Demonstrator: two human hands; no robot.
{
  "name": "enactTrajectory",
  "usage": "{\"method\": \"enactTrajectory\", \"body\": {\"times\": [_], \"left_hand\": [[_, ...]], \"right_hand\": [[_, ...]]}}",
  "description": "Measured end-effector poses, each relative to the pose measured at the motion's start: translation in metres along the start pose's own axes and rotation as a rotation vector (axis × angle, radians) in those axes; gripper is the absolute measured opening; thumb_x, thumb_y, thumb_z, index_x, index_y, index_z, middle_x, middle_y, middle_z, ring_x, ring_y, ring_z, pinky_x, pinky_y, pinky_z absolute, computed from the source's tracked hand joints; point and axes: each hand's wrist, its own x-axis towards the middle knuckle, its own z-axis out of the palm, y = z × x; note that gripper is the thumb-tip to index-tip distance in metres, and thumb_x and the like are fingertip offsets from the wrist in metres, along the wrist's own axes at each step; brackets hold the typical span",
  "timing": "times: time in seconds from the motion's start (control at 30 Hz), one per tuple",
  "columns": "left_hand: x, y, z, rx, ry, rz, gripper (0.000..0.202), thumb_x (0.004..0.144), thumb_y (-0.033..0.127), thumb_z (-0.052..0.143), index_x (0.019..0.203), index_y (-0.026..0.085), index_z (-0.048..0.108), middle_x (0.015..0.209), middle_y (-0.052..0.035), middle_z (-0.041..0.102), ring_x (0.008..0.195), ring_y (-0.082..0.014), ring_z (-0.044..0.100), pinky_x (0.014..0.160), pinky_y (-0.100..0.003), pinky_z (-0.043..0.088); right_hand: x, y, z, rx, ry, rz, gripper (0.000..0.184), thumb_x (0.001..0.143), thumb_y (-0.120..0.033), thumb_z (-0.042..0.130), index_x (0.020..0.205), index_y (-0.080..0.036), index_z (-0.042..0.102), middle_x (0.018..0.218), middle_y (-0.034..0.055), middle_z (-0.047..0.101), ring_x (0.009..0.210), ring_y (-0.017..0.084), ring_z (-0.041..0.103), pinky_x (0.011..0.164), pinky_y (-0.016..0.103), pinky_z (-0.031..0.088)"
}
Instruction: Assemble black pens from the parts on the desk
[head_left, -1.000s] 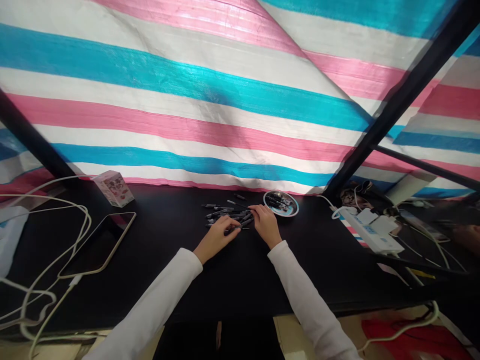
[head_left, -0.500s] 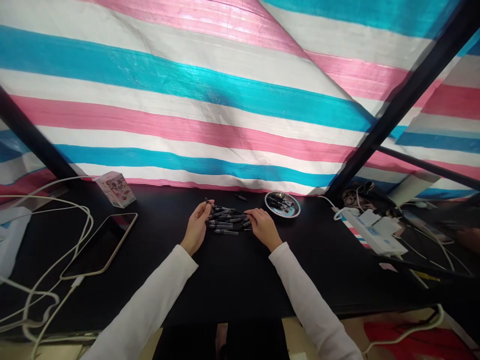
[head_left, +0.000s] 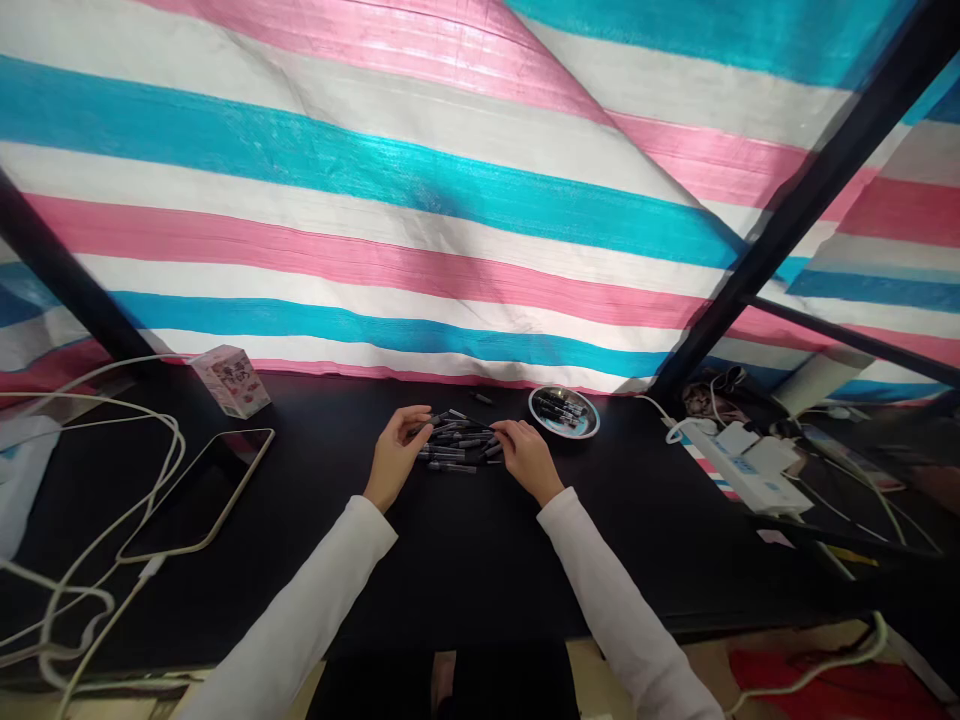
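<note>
Your left hand (head_left: 396,449), bare and coming out of a soft white knit sleeve (head_left: 307,590), sits at the near left edge of a loose pile of slim black plastic pens with silver metal trim (head_left: 459,444), its fingers half-curled and parted, with nothing visible between them and the tips just beside the barrels. Your right hand (head_left: 527,458), also leaving a white knit sleeve (head_left: 622,600), lies over the pile's right end; its fingers (head_left: 504,430) are relaxed rather than clenched, and you cannot tell from this view whether they pinch a pen or only rest on it. The pens cross one another at shallow angles, flat on a matte black tabletop (head_left: 465,570). One lone black pen (head_left: 482,398) lies beyond the pile, well clear of both hands. To the right of the pile, a shallow round metal dish (head_left: 562,412) with a glossy rim holds several more black pens. Farther left lie a dark glass tablet with a thin gold edge (head_left: 196,492) and a small pink-and-white cardboard box (head_left: 230,381), while a white plastic power strip (head_left: 739,470) sits to the right, and a woven pink, white and blue striped tarp (head_left: 375,230) hangs behind the tabletop.
</note>
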Motion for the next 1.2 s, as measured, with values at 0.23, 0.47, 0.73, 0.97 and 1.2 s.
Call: {"method": "enactTrajectory", "body": {"times": [0.23,0.47,0.73,0.97,1.2], "left_hand": [[-0.005,0.005,0.006,-0.304,-0.13,-0.359,0.035,0.076,0.035,0.064,0.106,0.016,0.064,0.105,-0.0086,0.065,0.094,-0.02,0.061,0.083,-0.029,0.048],[-0.005,0.013,0.006,-0.625,-0.155,-0.472,0.03,0.08,0.019,0.06,0.11,0.016,0.061,0.113,-0.0066,0.061,0.113,-0.0187,0.052,0.096,-0.024,0.043],[-0.011,0.014,0.009,-0.248,-0.297,-0.276,0.038,0.075,0.033,0.067,0.109,0.019,0.059,0.102,-0.0076,0.063,0.105,-0.0244,0.057,0.091,-0.036,0.044],[-0.016,0.004,0.017,0.067,-0.281,-0.088,0.041,0.076,0.038,0.064,0.111,0.02,0.056,0.077,-0.0015,0.06,0.077,-0.0174,0.06,0.07,-0.029,0.048],[-0.025,-0.001,0.022,0.156,-0.408,-0.058,0.05,0.076,0.034,0.062,0.122,0.023,0.045,0.091,-0.0022,0.056,0.074,-0.0151,0.061,0.072,-0.03,0.05]], "right_hand": [[0.0,-0.003,0.0,0.011,0.027,0.026,0.019,0.089,-0.019,0.042,0.098,-0.021,0.058,0.09,0.0037,0.066,0.082,0.019,0.056,0.079,0.033,0.043],[0.0,-0.002,0.001,-0.016,0.037,0.023,0.02,0.09,-0.02,0.04,0.099,-0.02,0.058,0.09,0.0048,0.065,0.081,0.018,0.057,0.079,0.033,0.043],[0.0,-0.003,0.002,0.095,0.036,0.079,0.018,0.088,-0.02,0.043,0.098,-0.02,0.057,0.086,0.0052,0.065,0.079,0.018,0.058,0.075,0.032,0.045],[0.001,-0.006,0.007,0.452,0.015,0.203,0.018,0.087,-0.026,0.045,0.101,-0.019,0.054,0.082,0.0033,0.065,0.073,0.015,0.062,0.064,0.026,0.048],[0.001,-0.003,-0.001,0.189,-0.009,0.096,0.019,0.088,-0.02,0.043,0.101,-0.02,0.057,0.088,0.0048,0.064,0.08,0.017,0.058,0.074,0.03,0.046]]}}
